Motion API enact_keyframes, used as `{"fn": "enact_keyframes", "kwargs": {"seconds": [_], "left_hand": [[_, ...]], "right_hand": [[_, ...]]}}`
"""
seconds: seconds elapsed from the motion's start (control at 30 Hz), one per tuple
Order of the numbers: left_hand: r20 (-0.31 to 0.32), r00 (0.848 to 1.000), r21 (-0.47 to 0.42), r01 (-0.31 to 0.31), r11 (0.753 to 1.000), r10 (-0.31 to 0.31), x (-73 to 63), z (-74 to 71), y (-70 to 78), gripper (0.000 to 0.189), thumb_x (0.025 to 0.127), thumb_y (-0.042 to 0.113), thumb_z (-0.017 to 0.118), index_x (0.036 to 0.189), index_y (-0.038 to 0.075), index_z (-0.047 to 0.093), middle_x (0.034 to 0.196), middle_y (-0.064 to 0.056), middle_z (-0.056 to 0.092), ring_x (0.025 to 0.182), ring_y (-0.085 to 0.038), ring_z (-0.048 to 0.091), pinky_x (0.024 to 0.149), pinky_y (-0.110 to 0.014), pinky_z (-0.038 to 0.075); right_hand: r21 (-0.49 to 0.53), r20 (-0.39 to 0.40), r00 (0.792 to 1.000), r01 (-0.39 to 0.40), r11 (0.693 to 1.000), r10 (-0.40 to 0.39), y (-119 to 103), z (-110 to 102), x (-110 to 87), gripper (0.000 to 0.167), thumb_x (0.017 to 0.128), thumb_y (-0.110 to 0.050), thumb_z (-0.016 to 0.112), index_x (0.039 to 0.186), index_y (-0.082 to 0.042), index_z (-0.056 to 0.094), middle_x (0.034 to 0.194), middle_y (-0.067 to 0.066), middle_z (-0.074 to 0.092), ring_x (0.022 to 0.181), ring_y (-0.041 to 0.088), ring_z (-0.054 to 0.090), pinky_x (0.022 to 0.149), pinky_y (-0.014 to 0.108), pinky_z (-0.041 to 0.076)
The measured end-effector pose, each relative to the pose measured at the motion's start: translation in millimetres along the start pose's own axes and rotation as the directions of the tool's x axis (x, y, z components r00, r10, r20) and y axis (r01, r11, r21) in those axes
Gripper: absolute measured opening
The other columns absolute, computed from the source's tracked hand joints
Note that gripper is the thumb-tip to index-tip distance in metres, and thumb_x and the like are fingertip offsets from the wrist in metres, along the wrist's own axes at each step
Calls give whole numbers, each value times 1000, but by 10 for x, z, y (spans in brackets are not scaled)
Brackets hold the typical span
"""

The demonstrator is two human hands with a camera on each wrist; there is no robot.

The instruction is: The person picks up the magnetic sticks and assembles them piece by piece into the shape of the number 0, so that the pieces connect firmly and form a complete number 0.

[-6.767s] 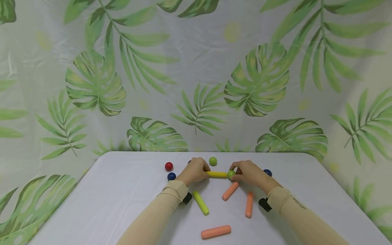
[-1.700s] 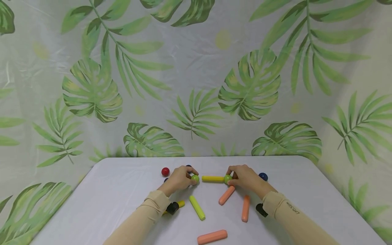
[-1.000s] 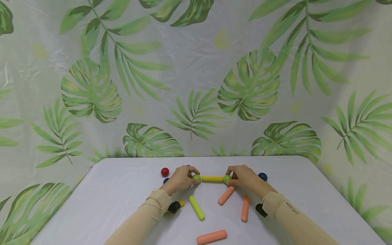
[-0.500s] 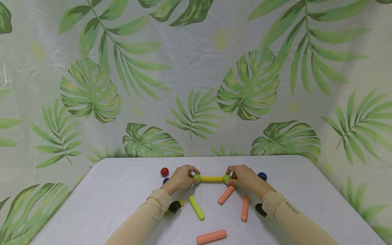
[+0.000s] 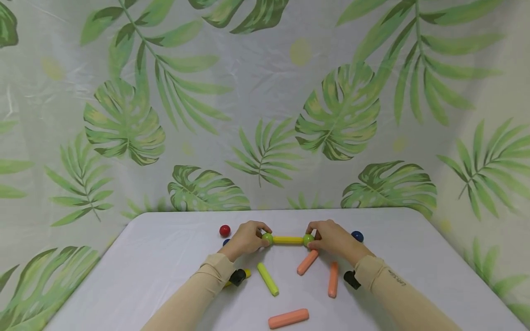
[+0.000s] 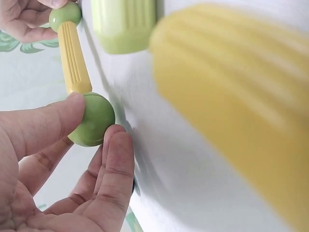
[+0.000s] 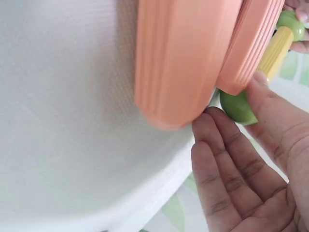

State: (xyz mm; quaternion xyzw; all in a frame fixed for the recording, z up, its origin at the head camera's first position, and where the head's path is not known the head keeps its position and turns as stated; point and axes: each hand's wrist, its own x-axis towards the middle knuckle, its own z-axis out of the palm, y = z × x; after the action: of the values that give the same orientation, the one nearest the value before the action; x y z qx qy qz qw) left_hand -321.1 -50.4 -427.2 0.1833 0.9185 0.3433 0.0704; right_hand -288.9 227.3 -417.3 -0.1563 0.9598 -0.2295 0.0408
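Observation:
In the head view a yellow ribbed rod (image 5: 288, 240) lies level between two green balls, each meeting one of its ends. My left hand (image 5: 247, 237) pinches the left green ball (image 6: 99, 121) between thumb and fingertips. At the other end, my right hand (image 5: 334, 236) holds the right green ball (image 5: 308, 239) the same way. The right wrist view shows thumb and fingers around that green ball (image 7: 235, 107), partly hidden behind an orange rod (image 7: 241, 72).
Orange rods (image 5: 308, 262) lie near my right hand, with another orange rod (image 5: 288, 318) closer in front. A lime rod (image 5: 267, 279) and a partly covered yellow rod (image 5: 247, 273) lie by my left wrist. Red (image 5: 225, 231) and blue balls (image 5: 357, 236) sit farther back on the white table (image 5: 165, 257).
My left hand let go of the yellow rod, took the green ball from the back, and moved it right until it met the rod's left end. My right hand stays on its ball.

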Motion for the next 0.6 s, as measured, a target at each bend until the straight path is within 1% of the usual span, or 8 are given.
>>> {"fn": "enact_keyframes", "kwargs": {"seconds": [0.17,0.37,0.47,0.6], "left_hand": [[-7,1000,9,-2,1000,2,-23,-25,5,29,93,7,82,121,8,78,95,-9,70,79,-17,58,68,-25,49],[-2,1000,29,1,1000,-1,-25,-25,-20,30,94,9,82,123,9,78,99,-9,72,83,-18,60,71,-26,51],[-7,1000,51,1,999,0,-39,-43,-15,33,93,11,83,125,9,76,99,-10,72,85,-19,61,74,-29,53],[-24,1000,87,1,996,1,-107,-111,8,38,92,10,83,129,9,74,99,-9,71,88,-21,62,78,-34,55]], "right_hand": [[12,25,1000,8,1000,-8,-34,-23,20,29,93,-20,86,116,-9,72,86,2,69,73,13,59,69,30,51],[21,40,999,-2,1000,1,-28,-8,36,30,94,-20,84,119,-9,71,90,4,71,76,15,60,72,32,52],[21,46,999,-4,1000,3,-16,5,45,30,95,-20,83,120,-9,70,91,4,70,76,15,60,72,32,52],[14,55,999,-5,1000,4,-20,6,43,31,96,-20,83,122,-9,69,92,5,71,77,16,60,73,33,52]]}}
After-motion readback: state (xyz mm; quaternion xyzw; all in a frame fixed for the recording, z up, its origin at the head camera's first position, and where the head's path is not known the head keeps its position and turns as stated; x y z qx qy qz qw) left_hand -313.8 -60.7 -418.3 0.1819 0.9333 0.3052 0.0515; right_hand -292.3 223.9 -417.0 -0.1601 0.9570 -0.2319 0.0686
